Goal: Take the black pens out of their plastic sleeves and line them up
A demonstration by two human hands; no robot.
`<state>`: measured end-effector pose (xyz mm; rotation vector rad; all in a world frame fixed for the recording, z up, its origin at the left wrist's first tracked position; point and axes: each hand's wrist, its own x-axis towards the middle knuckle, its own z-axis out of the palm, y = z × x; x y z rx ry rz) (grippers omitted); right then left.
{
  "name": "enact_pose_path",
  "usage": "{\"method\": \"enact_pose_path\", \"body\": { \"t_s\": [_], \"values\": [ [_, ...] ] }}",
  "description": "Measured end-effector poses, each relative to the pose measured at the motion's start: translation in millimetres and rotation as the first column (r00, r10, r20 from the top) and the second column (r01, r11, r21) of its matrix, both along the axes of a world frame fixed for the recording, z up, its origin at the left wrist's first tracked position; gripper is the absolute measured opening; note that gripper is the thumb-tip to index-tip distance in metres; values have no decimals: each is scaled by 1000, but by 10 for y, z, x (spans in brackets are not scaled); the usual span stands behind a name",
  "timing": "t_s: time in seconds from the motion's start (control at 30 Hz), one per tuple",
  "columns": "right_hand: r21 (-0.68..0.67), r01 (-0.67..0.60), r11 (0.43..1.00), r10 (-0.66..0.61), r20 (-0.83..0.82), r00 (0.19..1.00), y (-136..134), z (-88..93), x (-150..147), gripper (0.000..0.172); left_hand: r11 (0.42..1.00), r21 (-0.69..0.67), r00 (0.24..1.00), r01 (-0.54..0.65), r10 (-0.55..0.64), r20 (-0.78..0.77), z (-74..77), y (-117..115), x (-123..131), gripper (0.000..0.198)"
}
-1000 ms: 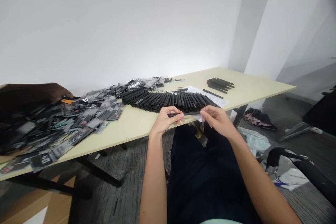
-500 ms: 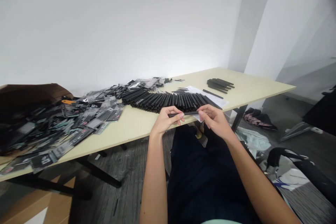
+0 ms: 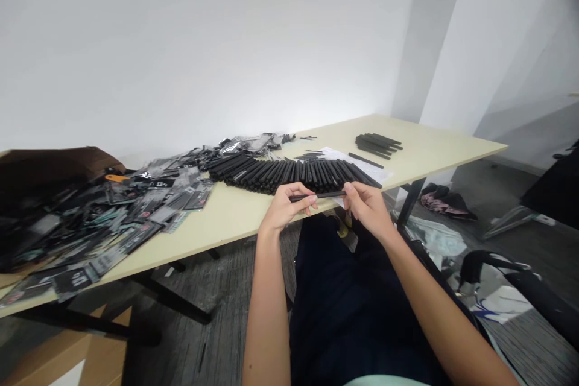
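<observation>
Pale table (image 3: 461, 140) before a white wall (image 3: 203, 42). The left hand (image 3: 290, 206) pinches one end of a rod (image 3: 330, 195) at the near edge; the right hand's (image 3: 364, 206) fingertips grip the other. A row (image 3: 316, 175) of rods lies beyond, ten to twelve o'clock; packets (image 3: 147, 205), nine.

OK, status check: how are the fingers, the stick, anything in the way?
Left fingers gripping slim black stick; right fingers at its right end. Stick held crosswise. Row of black sticks just beyond.
</observation>
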<state>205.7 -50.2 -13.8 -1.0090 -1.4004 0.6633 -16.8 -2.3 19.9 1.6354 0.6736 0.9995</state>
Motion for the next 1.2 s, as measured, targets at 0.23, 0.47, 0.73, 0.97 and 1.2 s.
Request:
{"method": "enact_pose_path", "body": {
  "t_s": [0.23,0.47,0.73,0.97,1.2],
  "values": [
    [46,-23,999,25,-46,999,9,-23,-15,38,1000,-8,999,-24,24,31,4,6,31,38],
    [-27,30,999,-30,1,1000,-30,24,-25,61,1000,24,1000,12,-11,-19,1,4,-10,36],
    [-31,-16,999,15,-10,1000,26,-25,-27,57,1000,-3,999,-31,31,9,15,-6,24,37],
    [-20,-12,1000,12,-10,1000,35,-32,-15,52,999,9,999,-45,45,-6,17,-12,15,34],
    [-10,-35,999,34,-60,998,40,-35,21,44,997,11,997,-70,70,23,-10,1,22,34]
  ]
}}
